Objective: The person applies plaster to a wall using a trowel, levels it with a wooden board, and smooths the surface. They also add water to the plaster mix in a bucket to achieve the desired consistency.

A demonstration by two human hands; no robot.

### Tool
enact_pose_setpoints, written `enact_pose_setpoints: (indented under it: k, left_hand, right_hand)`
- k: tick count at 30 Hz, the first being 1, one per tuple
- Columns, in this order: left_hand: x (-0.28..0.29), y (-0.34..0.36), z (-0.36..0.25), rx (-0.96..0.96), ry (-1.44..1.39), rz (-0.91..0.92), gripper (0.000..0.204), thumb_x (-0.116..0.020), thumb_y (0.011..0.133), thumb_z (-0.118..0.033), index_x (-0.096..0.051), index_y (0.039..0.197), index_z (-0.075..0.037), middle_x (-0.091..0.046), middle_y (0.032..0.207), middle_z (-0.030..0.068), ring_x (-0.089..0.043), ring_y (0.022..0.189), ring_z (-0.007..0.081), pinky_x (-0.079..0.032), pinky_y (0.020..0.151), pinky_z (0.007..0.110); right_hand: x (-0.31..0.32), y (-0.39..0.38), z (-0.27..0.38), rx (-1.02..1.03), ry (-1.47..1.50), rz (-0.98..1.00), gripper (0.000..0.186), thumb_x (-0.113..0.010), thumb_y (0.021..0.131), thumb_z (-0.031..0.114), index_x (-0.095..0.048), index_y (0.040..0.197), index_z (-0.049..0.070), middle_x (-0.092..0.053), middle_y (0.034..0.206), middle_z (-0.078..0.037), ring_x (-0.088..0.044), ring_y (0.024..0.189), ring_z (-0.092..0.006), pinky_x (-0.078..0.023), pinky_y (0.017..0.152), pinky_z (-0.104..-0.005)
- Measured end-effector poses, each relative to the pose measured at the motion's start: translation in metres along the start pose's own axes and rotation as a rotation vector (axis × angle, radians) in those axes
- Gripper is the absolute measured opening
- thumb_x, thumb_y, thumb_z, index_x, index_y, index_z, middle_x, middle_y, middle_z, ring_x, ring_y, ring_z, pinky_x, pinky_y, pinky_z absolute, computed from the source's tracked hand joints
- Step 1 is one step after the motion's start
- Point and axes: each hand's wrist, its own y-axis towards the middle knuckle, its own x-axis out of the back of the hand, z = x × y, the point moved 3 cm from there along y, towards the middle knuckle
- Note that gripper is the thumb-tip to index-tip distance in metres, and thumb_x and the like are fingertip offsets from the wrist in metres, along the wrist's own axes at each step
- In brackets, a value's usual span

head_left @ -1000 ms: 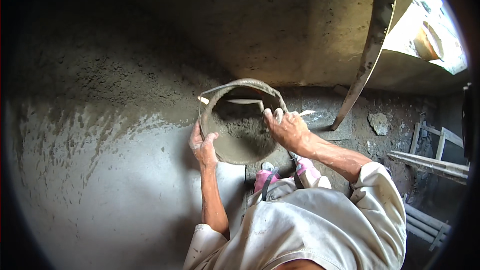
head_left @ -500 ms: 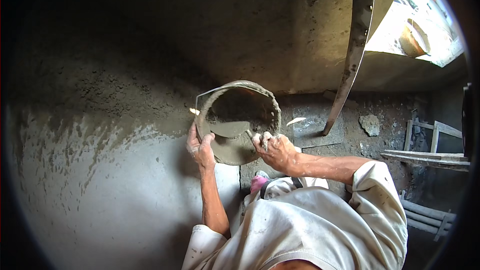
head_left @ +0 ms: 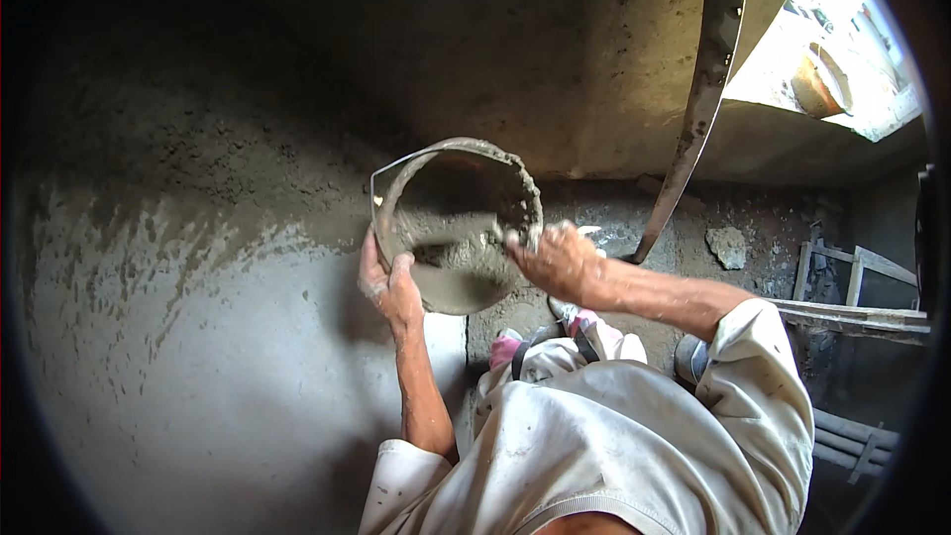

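Observation:
My left hand [head_left: 393, 287] grips the near left side of a mortar-caked bucket [head_left: 474, 147], its thumb over the rim and fingers around the outside. The bucket is tilted so its inside shows, and its thin wire handle [head_left: 373, 183] stands out at the left. Closed around the handle of a trowel [head_left: 451, 236], my right hand [head_left: 558, 263] is at the bucket's right side. The trowel's blade is inside the bucket and blurred. Beside it lies lumpy wet grey mortar [head_left: 482, 256]. My right fingers hide most of the trowel's handle.
A long curved-looking strip [head_left: 705, 89] leans down to the floor at right. Beyond it lie a stone chunk [head_left: 727, 248] and a wooden frame [head_left: 857, 282]. On the left, a wall [head_left: 198, 357] carries splattered mortar. An orange container [head_left: 820, 81] shows through the bright opening.
The bucket and my left hand have shifted slightly left and up. My right hand has moved right, and the trowel has turned within the bucket. Lumpy mortar now shows where the smooth blade was.

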Motion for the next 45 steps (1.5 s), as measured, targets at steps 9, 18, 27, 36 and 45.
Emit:
enact_pose_setpoints:
  k: [9, 18, 27, 36, 45]
  left_hand:
    - [-0.022, -0.007, -0.029, -0.370, 0.263, 0.148, 0.055, -0.051, 0.074, 0.004, -0.056, 0.130, 0.006, -0.062, 0.126, 0.0177, -0.061, 0.115, 0.0270, -0.045, 0.102, 0.036]
    - [-0.018, -0.018, -0.041, -0.508, 0.361, 0.296, 0.054, -0.058, 0.077, 0.007, -0.057, 0.130, 0.004, -0.061, 0.129, 0.0190, -0.061, 0.115, 0.0267, -0.047, 0.101, 0.036]
    - [-0.030, -0.019, -0.016, -0.120, -0.084, 0.358, 0.054, -0.055, 0.080, 0.010, -0.054, 0.133, 0.004, -0.061, 0.127, 0.0134, -0.058, 0.117, 0.0215, -0.047, 0.099, 0.032]
    - [0.013, -0.035, 0.108, 0.245, -0.113, -0.027, 0.069, -0.051, 0.067, 0.007, -0.052, 0.135, 0.000, -0.059, 0.127, 0.0111, -0.057, 0.115, 0.0238, -0.042, 0.101, 0.032]
    - [0.066, -0.071, 0.272, 0.623, -0.111, -0.309, 0.069, -0.053, 0.065, 0.009, -0.055, 0.133, -0.006, -0.060, 0.125, 0.0077, -0.057, 0.112, 0.0245, -0.047, 0.094, 0.037]
  right_hand:
    - [-0.008, 0.001, -0.015, -0.210, 0.346, 0.220, 0.030, -0.043, 0.094, 0.021, -0.056, 0.108, -0.002, -0.070, 0.088, -0.022, -0.070, 0.082, -0.0389, -0.057, 0.070, -0.0491]
    - [0.045, 0.000, -0.056, -0.381, 0.827, 0.494, 0.034, -0.045, 0.097, 0.036, -0.056, 0.098, 0.004, -0.060, 0.068, -0.008, -0.064, 0.053, -0.0218, -0.055, 0.048, -0.0373]
    - [-0.043, -0.049, 0.003, -0.603, 1.844, 0.598, 0.038, -0.056, 0.098, 0.042, -0.056, 0.117, 0.009, -0.050, 0.065, 0.000, -0.051, 0.047, -0.0090, -0.045, 0.038, -0.0248]
    - [-0.099, -0.054, 0.036, -0.658, 1.948, 0.433, 0.029, -0.056, 0.098, 0.036, -0.053, 0.094, 0.008, -0.052, 0.064, -0.001, -0.051, 0.049, -0.0109, -0.042, 0.041, -0.0269]
    - [-0.228, -0.049, 0.073, -0.841, 2.351, 0.467, 0.020, -0.053, 0.102, 0.029, -0.056, 0.105, 0.009, -0.053, 0.066, -0.001, -0.051, 0.049, -0.0116, -0.045, 0.044, -0.0279]
